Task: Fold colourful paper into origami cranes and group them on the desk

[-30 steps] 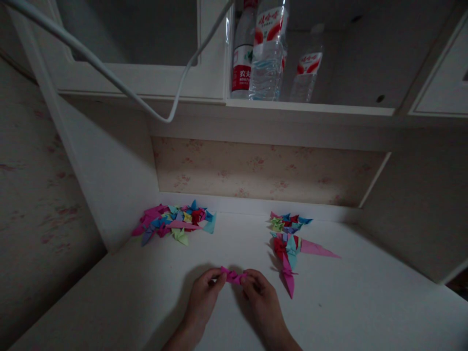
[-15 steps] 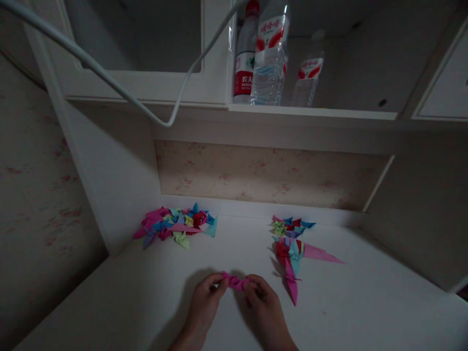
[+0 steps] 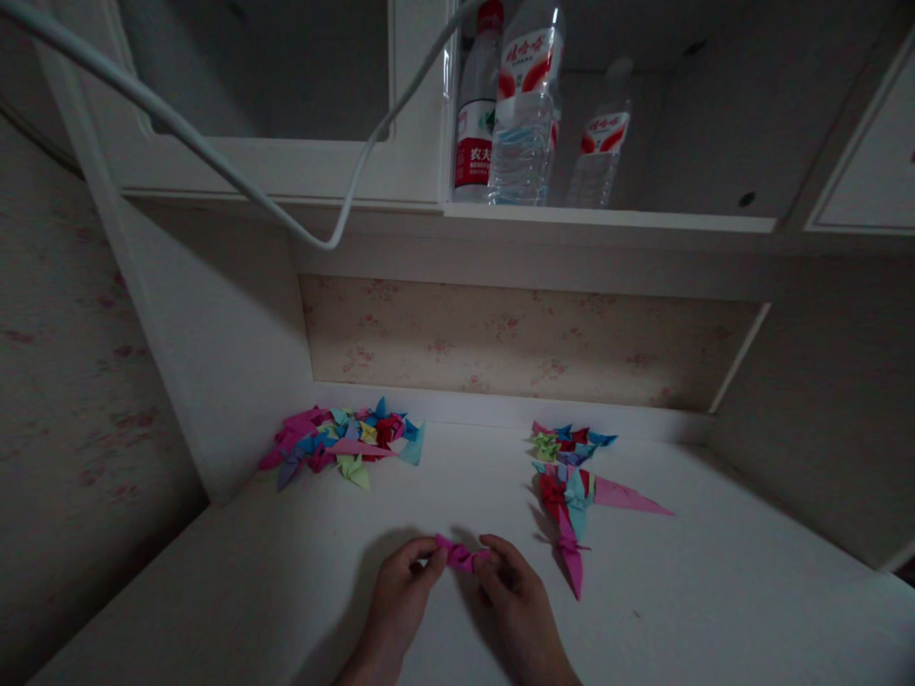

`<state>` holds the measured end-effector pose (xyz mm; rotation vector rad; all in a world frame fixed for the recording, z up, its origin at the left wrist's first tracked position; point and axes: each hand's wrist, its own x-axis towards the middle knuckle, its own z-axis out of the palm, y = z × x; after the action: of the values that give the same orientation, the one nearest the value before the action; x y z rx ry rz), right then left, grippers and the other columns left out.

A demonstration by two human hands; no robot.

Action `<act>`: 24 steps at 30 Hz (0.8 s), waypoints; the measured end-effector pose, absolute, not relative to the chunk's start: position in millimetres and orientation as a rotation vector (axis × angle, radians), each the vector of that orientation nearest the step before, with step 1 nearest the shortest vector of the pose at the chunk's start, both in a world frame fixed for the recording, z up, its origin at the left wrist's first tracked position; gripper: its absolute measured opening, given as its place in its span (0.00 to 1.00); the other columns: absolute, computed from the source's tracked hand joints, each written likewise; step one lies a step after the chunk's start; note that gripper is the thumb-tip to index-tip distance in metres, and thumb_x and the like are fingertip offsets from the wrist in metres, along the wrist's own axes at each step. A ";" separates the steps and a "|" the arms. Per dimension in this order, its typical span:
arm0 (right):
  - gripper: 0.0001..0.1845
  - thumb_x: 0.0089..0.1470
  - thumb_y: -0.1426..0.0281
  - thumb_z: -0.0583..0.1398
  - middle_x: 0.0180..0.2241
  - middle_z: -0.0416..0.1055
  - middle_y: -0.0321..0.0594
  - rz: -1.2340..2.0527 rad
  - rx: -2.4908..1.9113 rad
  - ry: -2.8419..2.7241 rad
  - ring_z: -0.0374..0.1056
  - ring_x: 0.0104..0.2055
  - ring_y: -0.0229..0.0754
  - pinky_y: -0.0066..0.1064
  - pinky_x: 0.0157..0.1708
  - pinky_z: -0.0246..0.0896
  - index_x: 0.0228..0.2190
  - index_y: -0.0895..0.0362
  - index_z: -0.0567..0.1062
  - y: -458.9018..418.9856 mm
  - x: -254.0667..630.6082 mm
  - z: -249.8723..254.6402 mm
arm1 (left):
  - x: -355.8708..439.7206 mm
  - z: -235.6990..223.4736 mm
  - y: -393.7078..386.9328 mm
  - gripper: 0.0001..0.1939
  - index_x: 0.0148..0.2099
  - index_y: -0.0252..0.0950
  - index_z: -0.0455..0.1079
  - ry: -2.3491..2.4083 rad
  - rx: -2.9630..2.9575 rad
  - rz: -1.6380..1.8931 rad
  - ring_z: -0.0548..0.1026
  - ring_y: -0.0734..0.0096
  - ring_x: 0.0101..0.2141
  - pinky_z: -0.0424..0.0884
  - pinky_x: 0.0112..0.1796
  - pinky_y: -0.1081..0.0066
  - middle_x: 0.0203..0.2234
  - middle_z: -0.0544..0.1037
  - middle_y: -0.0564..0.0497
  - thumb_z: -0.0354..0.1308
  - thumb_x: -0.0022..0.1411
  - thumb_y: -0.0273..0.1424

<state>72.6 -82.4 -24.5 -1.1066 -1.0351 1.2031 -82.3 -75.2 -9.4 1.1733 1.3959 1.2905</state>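
Observation:
Between my two hands is a small magenta piece of folded paper [image 3: 459, 555], twisted or pleated along its length. My left hand [image 3: 404, 586] pinches its left end between thumb and forefinger. At the other end, my right hand [image 3: 516, 593] grips it with thumb and fingers, which hide that tip. To the right of my right hand lies a pile of folded paper pieces [image 3: 576, 495] in red, light blue, pink and magenta. A larger heap of colourful folded paper [image 3: 343, 443] sits farther back on the left.
The white desk [image 3: 250, 581] runs back to a flowered wall panel [image 3: 515, 333]. Above it, a shelf [image 3: 607, 219] holds several plastic bottles [image 3: 525, 114]. A pale cable [image 3: 235, 176] hangs across the upper left.
My right forefinger has lifted slightly off the magenta paper and its thumb has shifted a little. My left hand keeps its pinch. The paper piles have not moved.

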 end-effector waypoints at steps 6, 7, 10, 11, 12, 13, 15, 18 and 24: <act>0.24 0.44 0.55 0.66 0.26 0.71 0.38 1.215 -1.101 -1.060 0.61 0.24 0.36 0.26 0.22 0.57 0.38 0.58 0.75 -81.5 73.0 -26.8 | -83.5 -9.0 -75.1 0.26 0.37 0.33 0.79 1.319 1.271 1.263 0.74 0.62 0.32 0.68 0.32 0.71 0.29 0.80 0.45 0.61 0.50 0.52; 0.24 0.45 0.55 0.66 0.27 0.71 0.38 1.221 -1.103 -1.066 0.61 0.24 0.36 0.26 0.22 0.57 0.38 0.58 0.75 -81.4 73.3 -27.4 | -83.9 -9.9 -74.6 0.26 0.37 0.33 0.79 1.306 1.284 1.259 0.75 0.61 0.33 0.68 0.34 0.70 0.30 0.81 0.44 0.60 0.51 0.51; 0.23 0.46 0.55 0.66 0.28 0.71 0.37 1.235 -1.106 -1.069 0.61 0.23 0.35 0.26 0.22 0.56 0.39 0.58 0.74 -80.7 74.0 -29.0 | -84.7 -13.8 -72.8 0.26 0.38 0.32 0.79 1.293 1.301 1.238 0.75 0.62 0.34 0.68 0.36 0.70 0.32 0.81 0.44 0.60 0.52 0.51; 0.23 0.46 0.55 0.66 0.27 0.70 0.37 1.231 -1.111 -1.074 0.60 0.23 0.35 0.25 0.21 0.55 0.39 0.58 0.74 -80.5 74.2 -29.2 | -84.8 -15.1 -72.3 0.26 0.38 0.32 0.79 1.301 1.294 1.236 0.75 0.62 0.33 0.68 0.35 0.70 0.31 0.81 0.44 0.60 0.52 0.51; 0.23 0.46 0.54 0.65 0.26 0.70 0.36 1.227 -1.117 -1.082 0.59 0.22 0.34 0.25 0.21 0.54 0.39 0.58 0.74 -80.3 74.3 -29.2 | -84.9 -16.1 -72.0 0.26 0.39 0.32 0.79 1.309 1.287 1.235 0.75 0.62 0.33 0.68 0.35 0.70 0.30 0.81 0.45 0.60 0.51 0.52; 0.24 0.47 0.54 0.65 0.25 0.69 0.36 1.223 -1.124 -1.092 0.59 0.22 0.34 0.25 0.20 0.53 0.39 0.59 0.74 -80.3 74.3 -29.0 | -84.8 -16.6 -71.8 0.27 0.38 0.32 0.79 1.316 1.279 1.239 0.74 0.62 0.32 0.68 0.34 0.70 0.30 0.80 0.45 0.60 0.51 0.52; 0.24 0.47 0.53 0.64 0.24 0.69 0.35 1.219 -1.138 -1.104 0.58 0.22 0.34 0.25 0.20 0.52 0.38 0.59 0.74 -80.5 73.9 -28.1 | -84.6 -16.4 -72.2 0.26 0.38 0.32 0.78 1.318 1.276 1.244 0.74 0.63 0.32 0.68 0.34 0.70 0.29 0.80 0.45 0.60 0.51 0.52; 0.25 0.47 0.52 0.64 0.25 0.70 0.37 1.217 -1.138 -1.107 0.59 0.22 0.35 0.25 0.21 0.53 0.38 0.59 0.74 -81.4 72.9 -26.7 | -84.3 -14.9 -73.5 0.25 0.38 0.33 0.78 1.315 1.289 1.234 0.74 0.63 0.32 0.67 0.35 0.70 0.32 0.81 0.45 0.60 0.52 0.50; 0.24 0.47 0.53 0.64 0.23 0.68 0.35 1.227 -1.138 -1.112 0.58 0.22 0.36 0.26 0.21 0.52 0.39 0.58 0.74 -81.2 73.7 -30.9 | -84.5 -16.0 -73.3 0.26 0.38 0.33 0.79 1.349 1.273 1.235 0.73 0.65 0.29 0.67 0.31 0.71 0.29 0.80 0.46 0.60 0.50 0.52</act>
<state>73.7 -81.2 -30.9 -1.1376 -1.1122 1.2268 -84.5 -73.3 -16.0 1.2731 1.3488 1.2347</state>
